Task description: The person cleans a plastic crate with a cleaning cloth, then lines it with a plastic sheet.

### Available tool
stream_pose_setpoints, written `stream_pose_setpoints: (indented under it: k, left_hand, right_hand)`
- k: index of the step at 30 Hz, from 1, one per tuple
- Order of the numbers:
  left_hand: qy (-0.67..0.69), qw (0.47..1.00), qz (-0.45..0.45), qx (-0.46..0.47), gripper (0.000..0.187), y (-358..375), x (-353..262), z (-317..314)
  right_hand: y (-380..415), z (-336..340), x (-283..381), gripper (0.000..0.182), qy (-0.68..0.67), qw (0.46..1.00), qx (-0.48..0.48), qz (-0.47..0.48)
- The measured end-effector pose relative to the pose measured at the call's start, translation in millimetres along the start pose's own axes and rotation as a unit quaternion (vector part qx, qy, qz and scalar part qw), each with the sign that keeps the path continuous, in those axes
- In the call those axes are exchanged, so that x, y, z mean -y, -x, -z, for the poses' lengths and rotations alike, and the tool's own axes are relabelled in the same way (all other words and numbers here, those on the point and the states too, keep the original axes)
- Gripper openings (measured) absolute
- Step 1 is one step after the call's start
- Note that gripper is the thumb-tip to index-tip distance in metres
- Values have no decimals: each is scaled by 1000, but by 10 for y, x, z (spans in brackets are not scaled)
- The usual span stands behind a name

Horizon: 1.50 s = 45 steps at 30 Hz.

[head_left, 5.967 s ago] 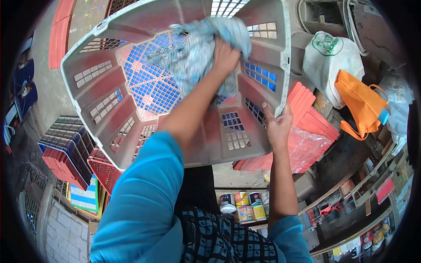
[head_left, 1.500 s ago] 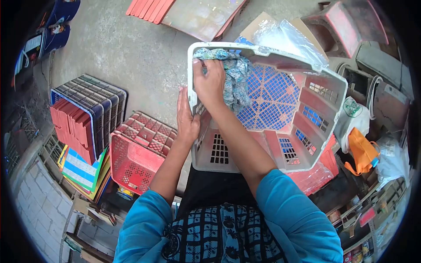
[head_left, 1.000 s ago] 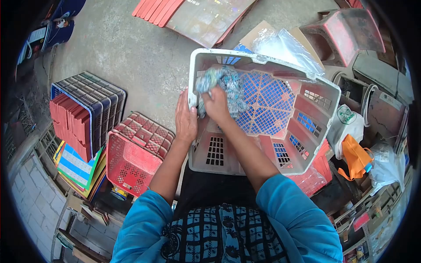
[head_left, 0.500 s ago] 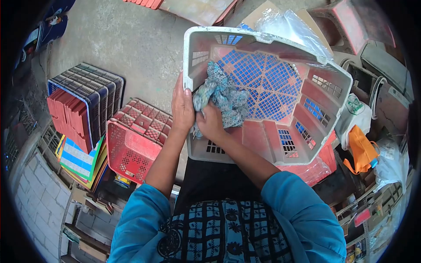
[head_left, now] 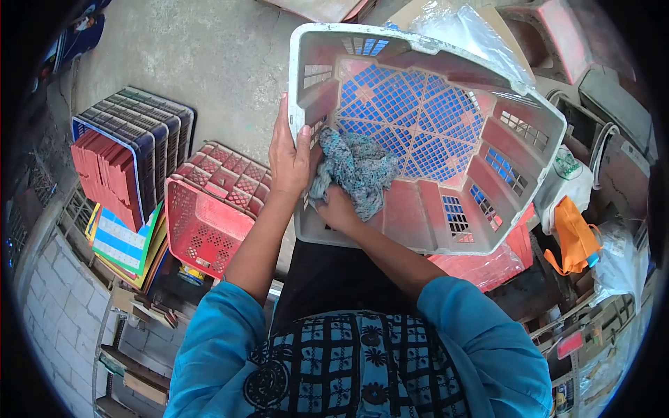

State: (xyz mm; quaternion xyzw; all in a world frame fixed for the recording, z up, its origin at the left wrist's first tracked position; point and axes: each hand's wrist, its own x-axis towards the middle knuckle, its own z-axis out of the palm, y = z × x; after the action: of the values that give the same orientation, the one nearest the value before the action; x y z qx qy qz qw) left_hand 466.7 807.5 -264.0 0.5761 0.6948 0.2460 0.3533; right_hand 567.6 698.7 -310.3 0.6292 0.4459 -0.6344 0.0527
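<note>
A large plastic basket (head_left: 425, 212), greyish white and stained red inside, lies tipped with its opening toward me. Blue shows through the grid of its bottom. My left hand (head_left: 288, 159) grips the basket's left rim, thumb on the near side. Inside the basket, my right hand (head_left: 340, 209) is closed on a crumpled, speckled blue-grey cloth (head_left: 362, 167) against the lower left wall. The cloth hides most of the right fingers.
To the left stand a red crate (head_left: 209, 226) and dark blue baskets (head_left: 143, 125) with red sheets (head_left: 104, 174). At the right are an orange bag (head_left: 574, 233), a white bag (head_left: 564, 182) and a plastic-wrapped red bundle (head_left: 488, 265). Clear plastic (head_left: 463, 35) lies behind the basket.
My right hand and the cloth have moved down along the basket's left inner wall. My left hand keeps its hold on the rim. The view has shifted slightly.
</note>
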Motion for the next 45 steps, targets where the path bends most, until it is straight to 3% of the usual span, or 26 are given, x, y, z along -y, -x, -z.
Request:
stream_pose_setpoints:
  k: [5,8,11,12,17,20,23,25,27,30,31,33,35,37,39,42,43,44,45]
  left_hand:
    - [-6,1000,-12,-3,51,10,45,-3]
    - [0,1000,14,-9,54,38,53,16]
    - [-6,1000,12,-13,53,7,14,-12]
    - [-17,1000,0,-18,52,5,10,-14]
    - [-37,999,-11,-25,50,21,-2,-33]
    - [-63,997,-4,-36,52,18,-16,-30]
    - [-68,997,11,-38,53,23,-24,-33]
    - [-74,996,11,-39,53,27,-23,-35]
    - [-84,996,8,-38,54,21,-31,-40]
    - [-102,994,-1,-39,55,37,1,-32]
    - [-105,994,-6,-41,55,40,15,-40]
    - [-101,994,-9,-34,56,44,3,-43]
    - [-97,995,5,-29,57,71,-1,-22]
    - [-89,995,23,-25,58,46,-49,-24]
    - [-89,996,10,-18,58,47,-58,-21]
    - [-76,997,-7,-13,58,1,-56,-29]
    - [-78,997,-17,-17,58,-14,-55,-28]
    - [-81,996,-24,-18,58,-6,-49,-29]
    - [-85,996,-31,-19,58,3,-49,-32]
  right_hand:
    - [-258,-88,-338,29,195,974,-46,101]
    - [-453,-137,-290,27,200,978,60,8]
    - [-314,-27,-211,25,242,963,58,100]
    - [-225,-17,-145,24,235,966,78,71]
    - [520,217,192,22,178,954,176,166]
    - [848,174,-40,23,114,965,71,224]
    - [1076,523,-239,26,98,986,58,124]
    - [1063,582,-284,30,132,984,55,110]
    - [885,590,-316,28,164,981,60,81]
    - [374,779,-737,24,242,969,-20,-47]
    - [209,922,-924,25,341,939,11,-44]
    - [-57,888,-1692,30,433,868,-193,149]
    - [-30,882,-1549,33,391,905,-156,65]
    - [66,997,-1310,35,380,924,-35,-19]
    - [236,1170,-1029,37,384,904,156,-103]
    - [316,1440,-814,29,101,966,212,-105]
    - [180,1437,-832,32,-99,985,127,-68]
    - [33,1444,-731,34,-296,954,38,-30]
    - [-180,1472,-606,33,-364,931,-13,4]
